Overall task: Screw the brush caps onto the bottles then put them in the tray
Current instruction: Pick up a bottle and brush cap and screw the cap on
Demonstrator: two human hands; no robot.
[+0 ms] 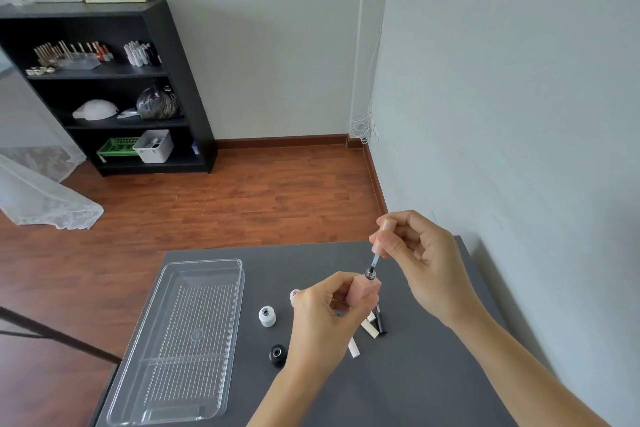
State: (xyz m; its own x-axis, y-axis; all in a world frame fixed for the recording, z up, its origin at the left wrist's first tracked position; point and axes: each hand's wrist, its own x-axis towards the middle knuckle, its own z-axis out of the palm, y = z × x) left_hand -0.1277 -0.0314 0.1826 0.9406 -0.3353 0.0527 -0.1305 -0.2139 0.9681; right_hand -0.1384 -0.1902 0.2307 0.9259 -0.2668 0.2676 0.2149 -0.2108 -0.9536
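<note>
Left hand gripped pink bottle, frame centre | right hand pinched pink cap, brush tip at neck | step: insertion | next: lower, twist | tray lower left, empty.

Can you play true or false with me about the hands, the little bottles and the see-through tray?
1. The tray has bottles in it. False: nothing is in it.
2. The right hand holds a pink brush cap. True.
3. The left hand holds a black bottle. False: it holds the pink bottle; the black bottle stands on the table.
4. The brush tip is at the pink bottle's neck. True.
5. The white bottle has its cap on. False: it is open.
</note>
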